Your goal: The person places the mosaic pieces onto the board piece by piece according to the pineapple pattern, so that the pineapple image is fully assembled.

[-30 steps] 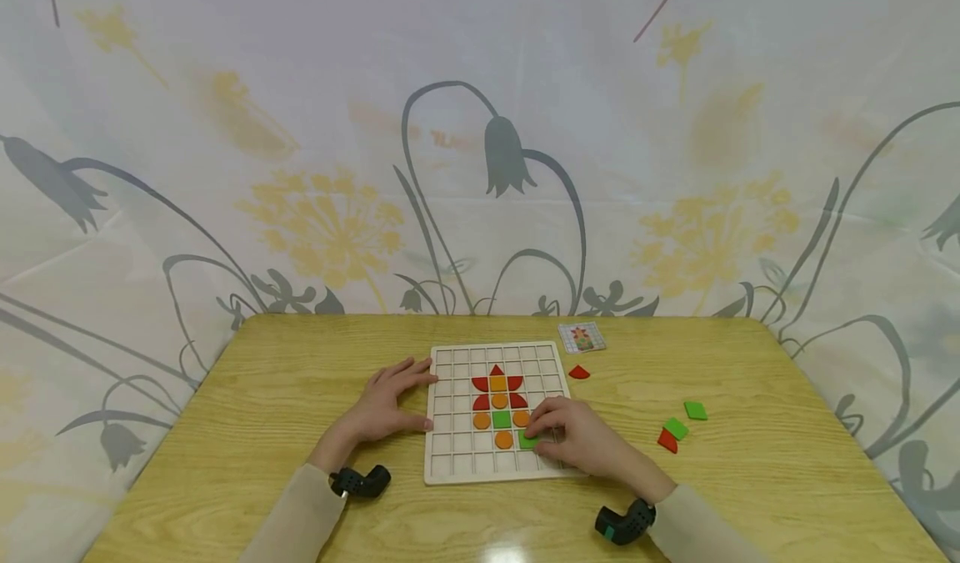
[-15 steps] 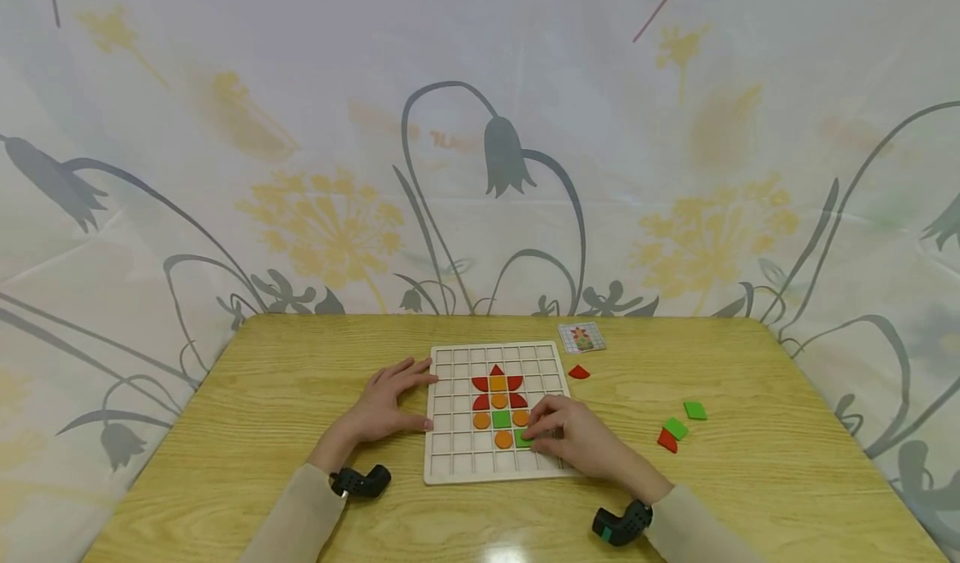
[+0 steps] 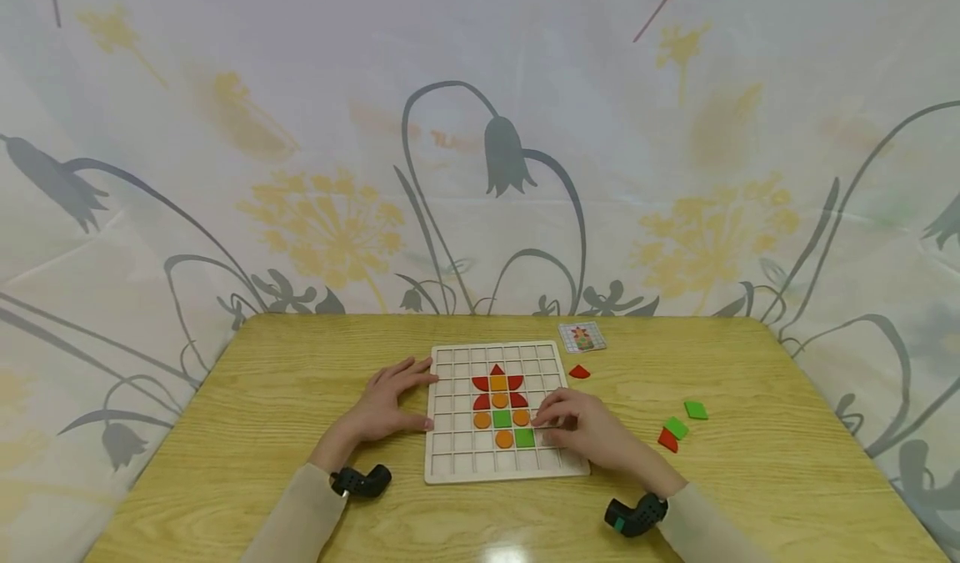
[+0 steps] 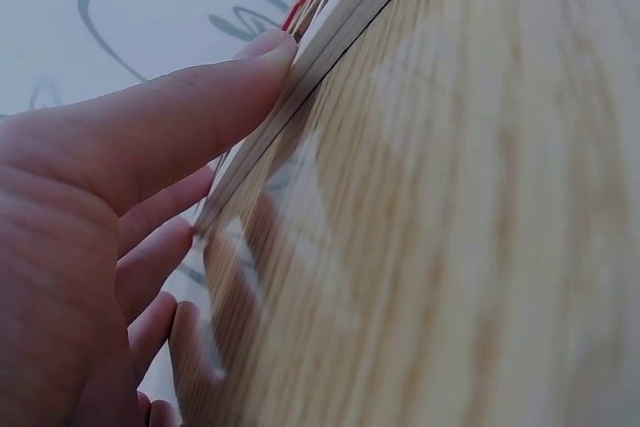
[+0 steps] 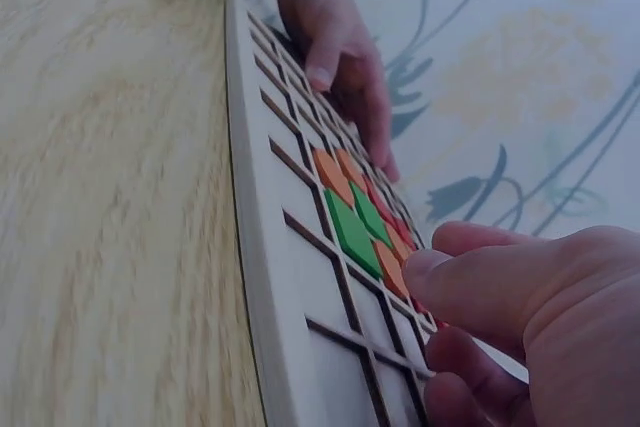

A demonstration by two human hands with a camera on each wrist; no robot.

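Note:
A pale wooden grid board lies flat on the table, with red, orange and green tiles forming a flower-like figure in its middle cells. Along its left edge rests my left hand, thumb and fingertips touching the rim, fingers spread and fairly straight. Over the board's right side hovers my right hand, fingers loosely bent and nothing between them. Just left of its fingertips, a green square tile sits in a cell beside an orange round tile. The right wrist view shows that green tile lying in its cell.
A small pattern card lies behind the board's right corner, with a red quarter-circle tile in front of it. Farther right on the table are two green tiles and a red tile. A patterned curtain hangs behind.
My right hand has let go of the green square tile, which now lies in its cell, and has moved slightly right and away from it. The left hand has stayed still.

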